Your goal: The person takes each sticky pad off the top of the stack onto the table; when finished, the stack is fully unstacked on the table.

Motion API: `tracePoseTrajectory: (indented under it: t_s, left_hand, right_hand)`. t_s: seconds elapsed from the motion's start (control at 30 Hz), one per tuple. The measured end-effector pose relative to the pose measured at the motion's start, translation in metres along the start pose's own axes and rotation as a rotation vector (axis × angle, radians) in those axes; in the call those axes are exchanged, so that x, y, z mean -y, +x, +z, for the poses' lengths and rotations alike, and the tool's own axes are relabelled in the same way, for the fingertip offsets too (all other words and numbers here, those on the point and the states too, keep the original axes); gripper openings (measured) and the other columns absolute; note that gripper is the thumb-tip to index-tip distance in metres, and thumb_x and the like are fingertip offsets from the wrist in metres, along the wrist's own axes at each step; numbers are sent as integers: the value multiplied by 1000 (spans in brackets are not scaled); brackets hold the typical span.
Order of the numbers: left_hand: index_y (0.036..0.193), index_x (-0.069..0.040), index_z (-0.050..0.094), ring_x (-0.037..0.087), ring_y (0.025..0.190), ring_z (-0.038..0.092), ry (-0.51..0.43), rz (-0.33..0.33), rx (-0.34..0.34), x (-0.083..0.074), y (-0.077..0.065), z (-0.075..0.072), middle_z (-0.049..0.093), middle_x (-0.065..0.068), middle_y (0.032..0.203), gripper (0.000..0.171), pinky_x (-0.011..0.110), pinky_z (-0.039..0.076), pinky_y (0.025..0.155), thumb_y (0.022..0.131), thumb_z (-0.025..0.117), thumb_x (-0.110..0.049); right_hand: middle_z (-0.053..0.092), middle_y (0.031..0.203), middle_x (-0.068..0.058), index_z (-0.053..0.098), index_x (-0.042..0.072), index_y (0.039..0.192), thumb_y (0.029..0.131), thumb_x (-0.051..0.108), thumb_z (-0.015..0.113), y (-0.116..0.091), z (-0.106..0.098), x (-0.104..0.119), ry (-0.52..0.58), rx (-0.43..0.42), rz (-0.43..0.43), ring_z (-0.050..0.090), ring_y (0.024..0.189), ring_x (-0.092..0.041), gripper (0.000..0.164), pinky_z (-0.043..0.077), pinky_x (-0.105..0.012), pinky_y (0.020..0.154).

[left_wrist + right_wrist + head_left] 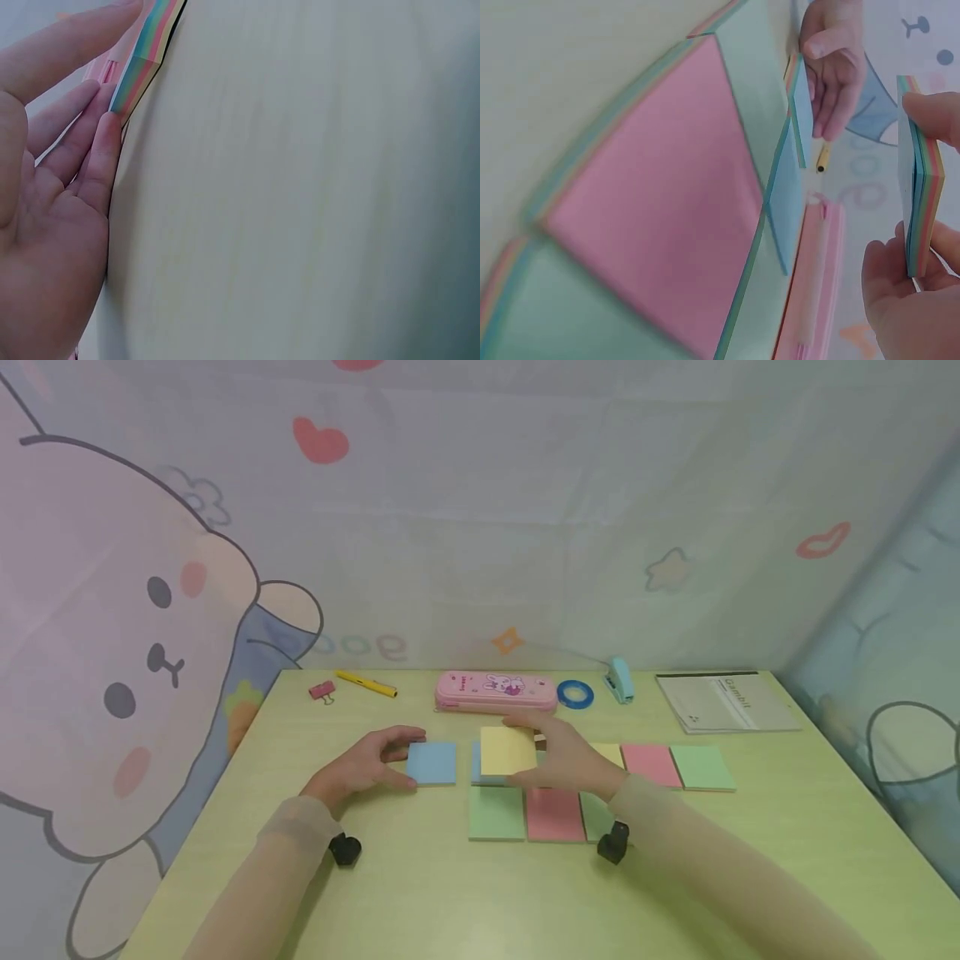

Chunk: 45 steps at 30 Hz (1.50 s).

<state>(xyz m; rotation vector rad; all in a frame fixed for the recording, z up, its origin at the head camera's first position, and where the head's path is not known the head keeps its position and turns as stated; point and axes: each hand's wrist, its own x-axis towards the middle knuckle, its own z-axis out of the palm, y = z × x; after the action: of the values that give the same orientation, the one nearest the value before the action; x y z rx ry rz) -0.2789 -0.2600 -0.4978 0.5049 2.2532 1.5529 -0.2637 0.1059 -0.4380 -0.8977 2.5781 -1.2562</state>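
Note:
My right hand (566, 756) holds a yellow-topped pad of sticky notes (508, 750) between thumb and fingers, raised above the others. The right wrist view shows its striped, layered edge (928, 217). My left hand (367, 768) spans the left side of a blue-topped pad (431, 764), thumb at the near corner and fingers at the far one. Another blue pad (476, 768) lies partly hidden under the yellow one. In front are a green pad (497, 815), a pink pad (555, 816) and a second green pad (595, 814), half covered by the right wrist.
Rightward lie yellow (611, 753), pink (651, 766) and green (702, 767) pads. Along the back are a binder clip (322, 691), yellow pen (366, 683), pink pencil case (497, 692), blue tape roll (575, 694), stapler (618, 680) and notebook (720, 706).

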Motion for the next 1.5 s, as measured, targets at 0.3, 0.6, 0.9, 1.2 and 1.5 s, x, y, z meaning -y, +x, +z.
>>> tracePoseTrajectory:
  t_s: [0.3, 0.6, 0.9, 1.2, 1.5]
  left_hand:
    - [155, -6, 48, 40, 147, 45, 11, -23, -14, 1, 3, 1, 47, 15, 160, 87, 49, 34, 122, 80, 91, -6]
    - [155, -6, 48, 38, 149, 43, -5, -31, -12, 0, 3, 2, 49, 15, 159, 86, 50, 32, 123, 80, 91, -6]
    - [156, -6, 46, 41, 149, 42, 20, -24, -10, 3, 1, 1, 47, 15, 160, 87, 51, 32, 123, 81, 90, -7]
    - [157, -5, 45, 41, 147, 44, 8, 2, -8, -1, 2, -2, 47, 16, 161, 87, 51, 35, 121, 82, 90, -8]
    - [156, -7, 47, 42, 147, 44, 7, -27, -18, 2, 1, 0, 47, 14, 161, 87, 53, 35, 121, 82, 91, -11]
  right_hand:
    - [58, 144, -6, 56, 9, 148, 75, 22, 96, -60, -36, -27, 61, -23, 4, 58, 123, -26, 84, 54, -47, 103]
    - [59, 140, -12, 57, 8, 145, 75, 20, 97, -107, -63, -50, 23, -55, 21, 61, 110, -28, 81, 58, -37, 93]
    - [59, 146, -4, 58, 16, 146, 74, 30, 98, -147, -84, -66, -96, -140, 74, 56, 117, -14, 83, 56, -32, 95]
    - [61, 137, -6, 59, 14, 144, 76, 28, 97, -168, -96, -80, -130, -155, 97, 55, 111, -11, 80, 56, -32, 94]
    - [63, 136, -6, 59, 9, 144, 74, 29, 98, -186, -102, -93, -160, -123, 124, 56, 110, -8, 82, 56, -31, 92]
